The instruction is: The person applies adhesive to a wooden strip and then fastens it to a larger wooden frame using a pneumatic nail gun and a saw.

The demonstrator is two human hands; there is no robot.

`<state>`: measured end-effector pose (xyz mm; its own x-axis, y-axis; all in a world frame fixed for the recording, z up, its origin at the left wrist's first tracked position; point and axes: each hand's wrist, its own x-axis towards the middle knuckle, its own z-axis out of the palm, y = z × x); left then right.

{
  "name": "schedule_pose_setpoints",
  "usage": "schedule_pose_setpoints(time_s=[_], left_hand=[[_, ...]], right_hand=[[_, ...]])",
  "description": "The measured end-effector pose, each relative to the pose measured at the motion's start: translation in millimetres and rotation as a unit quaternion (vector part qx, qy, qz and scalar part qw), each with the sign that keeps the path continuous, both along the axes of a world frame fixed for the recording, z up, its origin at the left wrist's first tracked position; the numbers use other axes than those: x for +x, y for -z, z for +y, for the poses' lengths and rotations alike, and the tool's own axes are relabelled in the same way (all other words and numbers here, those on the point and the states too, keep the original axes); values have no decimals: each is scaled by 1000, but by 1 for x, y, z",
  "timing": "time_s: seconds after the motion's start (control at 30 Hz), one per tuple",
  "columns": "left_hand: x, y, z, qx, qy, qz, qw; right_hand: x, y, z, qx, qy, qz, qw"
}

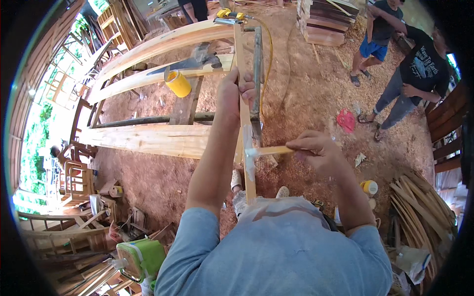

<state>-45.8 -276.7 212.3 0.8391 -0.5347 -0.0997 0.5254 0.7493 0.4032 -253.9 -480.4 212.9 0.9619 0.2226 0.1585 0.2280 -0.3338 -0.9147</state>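
Observation:
My left hand point(232, 94) is closed around a long, narrow wooden board point(250, 190), which runs from near my waist away from me. A whitish, glue-like paste point(248, 132) coats part of the board's face on my side of that hand. Pinched in the fingers of my right hand point(318, 150) is a flat wooden stick point(274, 150). Its left end carries a white blob and touches the coated face. Beyond my left forearm, an open yellow tub point(177, 84) with pale smears stands tilted in the view.
Long pale planks point(148, 140) lie across a frame at left. A yellow power tool point(230, 15) with a yellow hose point(270, 54) rests at the far end. Two people point(414, 69) stand at far right, near stacked timber point(323, 24). Wood strips point(419, 217) are piled at lower right.

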Motion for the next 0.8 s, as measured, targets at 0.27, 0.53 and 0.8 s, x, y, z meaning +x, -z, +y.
schedule_pose_setpoints(time_s=[0.27,0.53,0.8], left_hand=[[-2,-6,-6,1,-3,28,1000],[-3,-9,-1,11,-15,24,1000],[9,-1,12,-2,-36,6,999]], right_hand=[[10,-9,-2,-130,-109,-212,962],[24,-3,6,-81,70,-74,992],[7,2,10,-78,-78,-6,994]])
